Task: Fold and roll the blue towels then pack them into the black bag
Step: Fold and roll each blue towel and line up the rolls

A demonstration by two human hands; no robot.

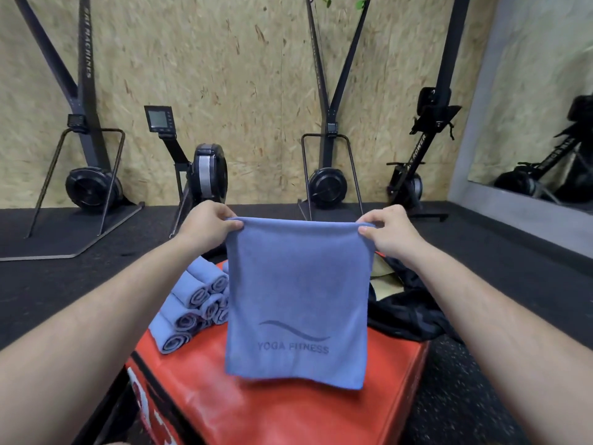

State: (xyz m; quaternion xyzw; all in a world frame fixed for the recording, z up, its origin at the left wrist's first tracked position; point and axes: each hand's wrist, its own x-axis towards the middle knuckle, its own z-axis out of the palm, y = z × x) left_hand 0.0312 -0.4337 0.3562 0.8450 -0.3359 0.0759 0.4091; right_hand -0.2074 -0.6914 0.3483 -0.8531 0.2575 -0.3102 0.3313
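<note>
Red box (256, 412), one towel (298, 300), two hands (208, 221) (386, 226)

Reaches forward with both bare forearms, raised and angled slightly inward. Pinches with the left hand (208, 224), thumb tip nearest, fingers curled behind, a top corner of the blue towel (295, 300) caught between thumb and fingers. Pinches the opposite top corner with the right hand (390, 231) the same way. Holds wrists level, knuckles up, hands well apart, cloth hanging below the fingertips.
</note>
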